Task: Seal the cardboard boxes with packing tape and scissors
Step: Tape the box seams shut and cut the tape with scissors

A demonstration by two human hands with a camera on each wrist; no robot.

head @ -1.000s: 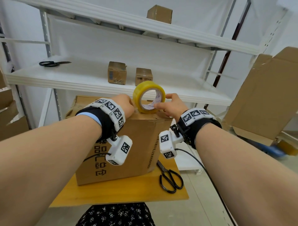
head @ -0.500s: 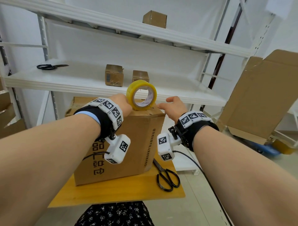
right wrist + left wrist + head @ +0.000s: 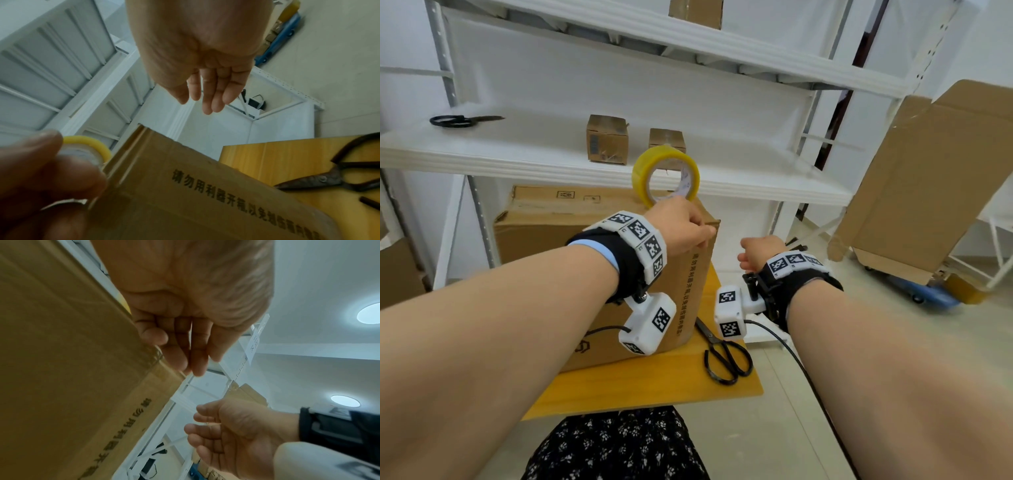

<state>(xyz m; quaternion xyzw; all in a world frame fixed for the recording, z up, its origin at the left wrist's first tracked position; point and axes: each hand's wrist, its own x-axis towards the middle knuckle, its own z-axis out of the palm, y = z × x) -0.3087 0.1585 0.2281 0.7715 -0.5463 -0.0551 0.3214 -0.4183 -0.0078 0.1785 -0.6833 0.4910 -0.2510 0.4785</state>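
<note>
Left fingers: left hand (image 3: 681, 229) sits at the top right corner of the cardboard box (image 3: 599, 274); fingers (image 3: 180, 344) lie side by side, pressed together, tips touching the box's upper edge. Wrist view shows no object pinched between them.
Right fingers: right hand (image 3: 762, 251) hangs in the air to the right of the box, apart from it; fingers (image 3: 213, 91) straight to lightly relaxed, close together, holding nothing.
Tape roll: yellow packing tape roll (image 3: 666, 176) stands on edge on the box top, just behind the left hand. Whether the hand grips it cannot be told from these views. White inner core visible; writing on it too small to read.
Box: brown, upright on the yellow-orange table (image 3: 654, 383). Right face carries a vertical line of black Chinese print; right wrist view reads "请勿用利器开箱以免...", the remainder blurred. Top face shows small handling pictograms, not legible.
Scissors: black-handled scissors (image 3: 724, 356) lie flat on the table, just beside the box's right lower edge, blades pointing toward the box.
Shelf unit: white metal shelf (image 3: 739, 164) behind the table holds two small cardboard boxes (image 3: 607, 138); the left one bears a barcode-type label, unreadable. Second pair of black scissors (image 3: 460, 120) at the shelf's left end.
Right background: large opened carton (image 3: 928, 178) tilted against the rack.
Wrists: both bands carry square black-and-white marker tags.
</note>
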